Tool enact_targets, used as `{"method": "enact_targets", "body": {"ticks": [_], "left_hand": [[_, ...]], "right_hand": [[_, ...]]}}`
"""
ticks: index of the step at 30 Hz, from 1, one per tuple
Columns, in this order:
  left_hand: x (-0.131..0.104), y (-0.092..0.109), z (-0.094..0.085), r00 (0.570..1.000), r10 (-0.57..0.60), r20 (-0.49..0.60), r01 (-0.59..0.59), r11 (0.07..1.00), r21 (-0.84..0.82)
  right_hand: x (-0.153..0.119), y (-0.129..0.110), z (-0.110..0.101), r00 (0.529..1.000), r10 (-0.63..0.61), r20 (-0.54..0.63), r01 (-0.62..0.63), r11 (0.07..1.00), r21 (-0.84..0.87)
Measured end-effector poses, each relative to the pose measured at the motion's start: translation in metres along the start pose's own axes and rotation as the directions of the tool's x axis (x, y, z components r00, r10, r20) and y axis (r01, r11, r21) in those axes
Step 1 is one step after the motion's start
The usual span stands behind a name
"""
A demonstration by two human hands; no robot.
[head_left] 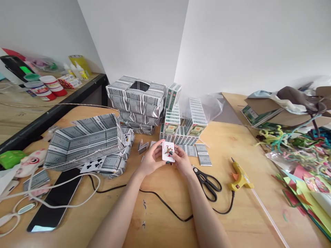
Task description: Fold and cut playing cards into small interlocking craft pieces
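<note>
A joker playing card point(168, 151) faces me, held upright between both hands over the middle of the table. My left hand point(153, 159) grips its left side and lower corner. On the right edge, the fingers of my right hand point(182, 159) are closed, with a dark-nailed digit lying across the card's face. Whether more cards lie behind it is hidden. Behind my hands are joined cards point(203, 154) lying back side up and a small folded card piece point(142, 146). Black-handled scissors point(209, 182) lie right beside my right forearm.
A yellow glue gun point(240, 176) with a clear stick lies right, its black cord point(165, 204) running under my forearms. Card-built boxes point(137, 100) and an open card tray point(85, 143) stand left. Boxed decks point(196, 117) are stacked behind. A phone point(55, 199) lies left, colourful craft scraps point(302, 148) right.
</note>
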State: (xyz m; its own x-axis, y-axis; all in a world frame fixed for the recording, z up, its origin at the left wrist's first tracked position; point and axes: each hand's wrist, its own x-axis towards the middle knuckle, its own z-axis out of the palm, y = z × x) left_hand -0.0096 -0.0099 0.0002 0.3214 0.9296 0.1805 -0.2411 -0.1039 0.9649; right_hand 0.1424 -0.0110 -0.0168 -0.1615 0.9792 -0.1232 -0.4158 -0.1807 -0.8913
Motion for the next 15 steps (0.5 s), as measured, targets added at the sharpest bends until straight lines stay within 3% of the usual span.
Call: {"method": "enact_targets", "body": {"ticks": [9, 15], "left_hand": [[0.0001, 0.0042, -0.0043, 0.999, -0.012, -0.031, 0.009, 0.995, -0.099], [0.0015, -0.0002, -0.0051, 0.997, -0.043, -0.061, 0.033, 0.987, -0.158]], "right_hand": [[-0.0049, -0.009, 0.0013, 0.975, -0.02, 0.219, 0.021, 1.0, -0.004], [-0.0053, -0.0071, 0.0042, 0.987, -0.039, 0.154, 0.042, 0.999, -0.017]]}}
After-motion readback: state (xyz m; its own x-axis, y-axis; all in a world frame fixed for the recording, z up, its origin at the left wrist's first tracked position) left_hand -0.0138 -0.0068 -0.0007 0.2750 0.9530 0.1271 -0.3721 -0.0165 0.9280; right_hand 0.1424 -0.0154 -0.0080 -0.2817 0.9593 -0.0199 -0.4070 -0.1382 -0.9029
